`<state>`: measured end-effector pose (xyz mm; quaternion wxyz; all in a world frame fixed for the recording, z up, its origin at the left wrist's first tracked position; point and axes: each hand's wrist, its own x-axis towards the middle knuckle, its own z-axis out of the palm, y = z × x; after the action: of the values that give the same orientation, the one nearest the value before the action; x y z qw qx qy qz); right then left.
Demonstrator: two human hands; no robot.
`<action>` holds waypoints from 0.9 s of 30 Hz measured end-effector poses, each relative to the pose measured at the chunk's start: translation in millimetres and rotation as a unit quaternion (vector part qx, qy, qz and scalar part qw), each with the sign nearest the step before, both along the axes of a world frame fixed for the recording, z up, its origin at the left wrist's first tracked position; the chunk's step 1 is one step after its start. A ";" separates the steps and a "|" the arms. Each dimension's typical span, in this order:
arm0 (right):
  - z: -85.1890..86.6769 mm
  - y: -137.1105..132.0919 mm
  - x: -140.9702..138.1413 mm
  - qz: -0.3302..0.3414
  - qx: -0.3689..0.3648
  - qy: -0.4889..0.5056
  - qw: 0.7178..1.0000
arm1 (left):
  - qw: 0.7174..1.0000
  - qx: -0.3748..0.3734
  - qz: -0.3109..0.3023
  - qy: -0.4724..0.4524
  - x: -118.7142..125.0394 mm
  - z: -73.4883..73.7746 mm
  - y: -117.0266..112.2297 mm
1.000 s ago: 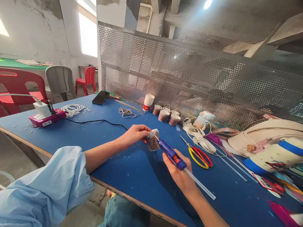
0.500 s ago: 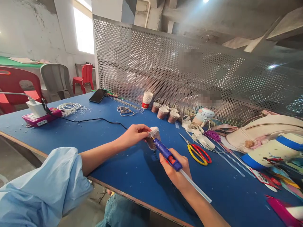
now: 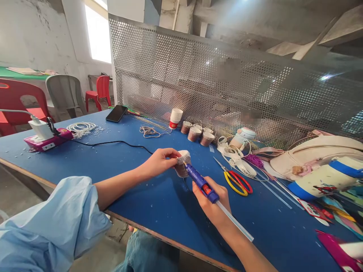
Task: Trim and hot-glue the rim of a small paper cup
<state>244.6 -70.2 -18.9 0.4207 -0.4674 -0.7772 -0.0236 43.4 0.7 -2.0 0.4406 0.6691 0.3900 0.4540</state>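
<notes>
My left hand (image 3: 160,160) grips a small paper cup (image 3: 182,166) wrapped in brown cord, holding it tilted just above the blue table (image 3: 85,158). My right hand (image 3: 214,206) is closed round a blue glue gun (image 3: 202,183) with a clear glue stick (image 3: 235,223) sticking out behind. The gun's nozzle touches the cup near its white rim. A black cable (image 3: 113,143) runs from the gun's side across the table to the left.
Yellow and red scissors (image 3: 237,182) lie right of the gun. Wrapped cups (image 3: 200,136) and a stack of paper cups (image 3: 176,118) stand by the perforated metal screen (image 3: 227,87). A phone (image 3: 116,113), a pink power strip (image 3: 47,140), ribbon (image 3: 238,160) and bags (image 3: 317,155) lie around.
The cup has turned a little in my left hand and the glue gun's nozzle has shifted along it. Both hands stay in almost the same spot.
</notes>
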 end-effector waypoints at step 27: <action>-3.7 -1.9 3.4 0.000 0.015 -0.016 1.000 | 0.999 0.026 -0.006 0.021 -2.5 -2.4 1.2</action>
<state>247.9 -72.1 -22.7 0.4147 -0.4605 -0.7836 -0.0428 40.9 1.9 -4.3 0.4170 0.6921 0.3835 0.4474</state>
